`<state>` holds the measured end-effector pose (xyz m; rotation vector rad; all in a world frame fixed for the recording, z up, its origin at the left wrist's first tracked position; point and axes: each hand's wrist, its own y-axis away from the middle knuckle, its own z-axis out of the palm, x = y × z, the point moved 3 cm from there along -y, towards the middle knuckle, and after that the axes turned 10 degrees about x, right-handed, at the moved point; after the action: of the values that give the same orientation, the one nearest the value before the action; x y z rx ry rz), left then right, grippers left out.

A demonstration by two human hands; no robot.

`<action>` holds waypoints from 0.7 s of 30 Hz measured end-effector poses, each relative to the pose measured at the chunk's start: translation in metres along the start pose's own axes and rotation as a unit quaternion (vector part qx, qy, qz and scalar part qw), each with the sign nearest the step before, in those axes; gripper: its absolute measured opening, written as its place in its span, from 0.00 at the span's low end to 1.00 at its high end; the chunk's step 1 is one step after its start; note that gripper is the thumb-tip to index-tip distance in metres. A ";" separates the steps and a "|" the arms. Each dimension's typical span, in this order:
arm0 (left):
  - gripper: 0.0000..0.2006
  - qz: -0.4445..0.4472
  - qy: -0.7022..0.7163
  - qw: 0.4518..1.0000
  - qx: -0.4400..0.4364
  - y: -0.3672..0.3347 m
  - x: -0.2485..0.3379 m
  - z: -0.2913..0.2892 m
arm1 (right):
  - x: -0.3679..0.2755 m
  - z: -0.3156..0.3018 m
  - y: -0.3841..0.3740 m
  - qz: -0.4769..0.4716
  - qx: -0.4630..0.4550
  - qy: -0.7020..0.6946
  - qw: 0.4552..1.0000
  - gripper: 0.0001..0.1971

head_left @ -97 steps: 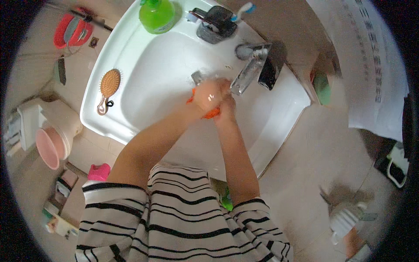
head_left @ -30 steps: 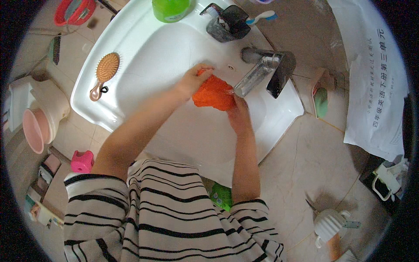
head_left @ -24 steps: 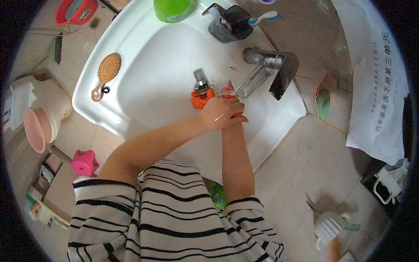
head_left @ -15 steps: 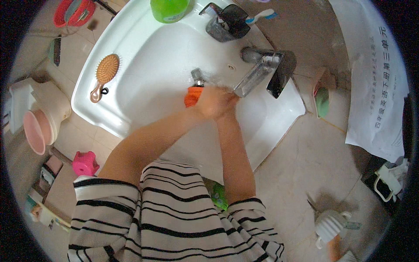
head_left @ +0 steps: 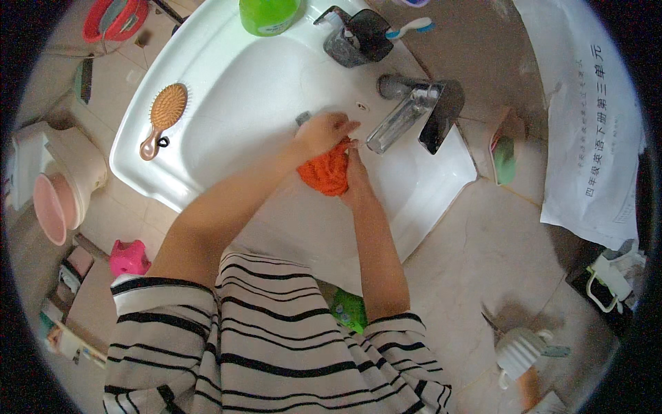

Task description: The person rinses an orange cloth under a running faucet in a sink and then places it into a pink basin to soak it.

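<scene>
Both my hands meet over the white sink basin (head_left: 227,90), just under the metal tap (head_left: 403,117). An orange knobbly cloth (head_left: 324,174) is bunched between them. My left hand (head_left: 322,131) grips its upper edge, fingers curled toward the tap. My right hand (head_left: 357,181) clasps the cloth's right side from below. A small grey drain plug (head_left: 303,118) peeks out behind my left hand.
A wooden hairbrush (head_left: 163,116) lies on the sink's left rim, a green bottle (head_left: 269,14) and a dark toothbrush holder (head_left: 355,34) at its back. A soap dish (head_left: 502,146) is on the right wall, a pink basin (head_left: 52,207) at the left, a white kettle (head_left: 524,352) on the floor.
My hands have kept rubbing the orange cloth, shifting apart and together; the cloth is now spread wider between them, lower right of my left hand.
</scene>
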<state>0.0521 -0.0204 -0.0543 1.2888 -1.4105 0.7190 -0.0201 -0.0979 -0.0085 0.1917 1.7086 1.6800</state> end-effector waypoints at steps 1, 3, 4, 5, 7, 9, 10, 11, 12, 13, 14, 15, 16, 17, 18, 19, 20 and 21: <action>0.14 -0.028 0.050 0.998 -0.010 -0.008 -0.008 -0.004 | 0.003 -0.008 0.003 0.005 -0.042 0.020 0.999 0.22; 0.17 -0.085 0.274 0.958 0.016 -0.009 -0.009 -0.012 | 0.005 -0.022 0.010 0.001 -0.104 0.080 0.991 0.24; 0.17 -0.108 0.314 0.943 0.035 -0.003 0.003 -0.025 | 0.004 -0.029 0.013 -0.008 -0.125 0.121 0.985 0.26; 0.18 -0.130 0.352 0.925 0.054 0.002 0.009 -0.033 | 0.005 -0.034 0.016 -0.018 -0.145 0.161 0.976 0.28; 0.20 -0.135 0.272 0.952 0.047 0.014 -0.015 -0.039 | 0.003 -0.046 0.018 -0.042 -0.109 0.058 0.991 0.30; 0.22 -0.142 0.229 0.962 0.053 0.035 -0.042 -0.034 | -0.002 -0.053 0.025 -0.061 -0.081 -0.018 0.995 0.30; 0.22 -0.165 0.220 0.961 0.036 0.047 -0.036 -0.035 | -0.007 -0.055 0.033 -0.069 -0.068 -0.043 0.994 0.30; 0.23 -0.188 0.212 0.959 0.020 0.063 -0.029 -0.037 | -0.008 -0.057 0.040 -0.077 -0.056 -0.069 0.993 0.30; 0.23 -0.210 0.203 0.956 0.004 0.075 -0.021 -0.038 | -0.009 -0.058 0.045 -0.092 -0.066 -0.085 0.990 0.29; 0.23 -0.242 0.227 0.943 -0.005 0.083 -0.017 -0.035 | -0.008 -0.059 0.049 -0.106 -0.076 -0.100 0.986 0.29; 0.23 -0.273 0.251 0.929 -0.014 0.089 -0.011 -0.028 | -0.009 -0.060 0.052 -0.120 -0.087 -0.116 0.982 0.28; 0.23 -0.302 0.275 0.912 -0.024 0.090 -0.007 -0.022 | -0.008 -0.060 0.054 -0.124 -0.091 -0.114 0.982 0.28; 0.23 -0.308 0.336 0.889 -0.037 0.088 -0.004 -0.015 | -0.008 -0.060 0.057 -0.127 -0.095 -0.112 0.981 0.28; 0.23 -0.313 0.396 0.862 -0.049 0.084 -0.003 -0.005 | -0.009 -0.059 0.058 -0.131 -0.100 -0.110 0.980 0.27; 0.23 -0.315 0.454 0.831 -0.061 0.081 -0.002 0.004 | -0.009 -0.057 0.058 -0.147 -0.086 -0.090 0.981 0.27; 0.24 -0.285 0.479 0.829 -0.050 0.073 -0.002 0.011 | -0.009 -0.054 0.057 -0.164 -0.071 -0.070 0.981 0.26; 0.24 -0.254 0.503 0.825 -0.038 0.065 -0.001 0.017 | -0.011 -0.050 0.055 -0.180 -0.057 -0.049 0.981 0.26; 0.25 -0.226 0.528 0.818 -0.026 0.058 -0.001 0.024 | -0.013 -0.051 0.046 -0.196 -0.035 -0.030 0.979 0.25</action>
<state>-0.0094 -0.0279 -0.0498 0.8548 -0.1969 0.8448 -0.0575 -0.1401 0.0330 -0.1212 1.5225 1.4206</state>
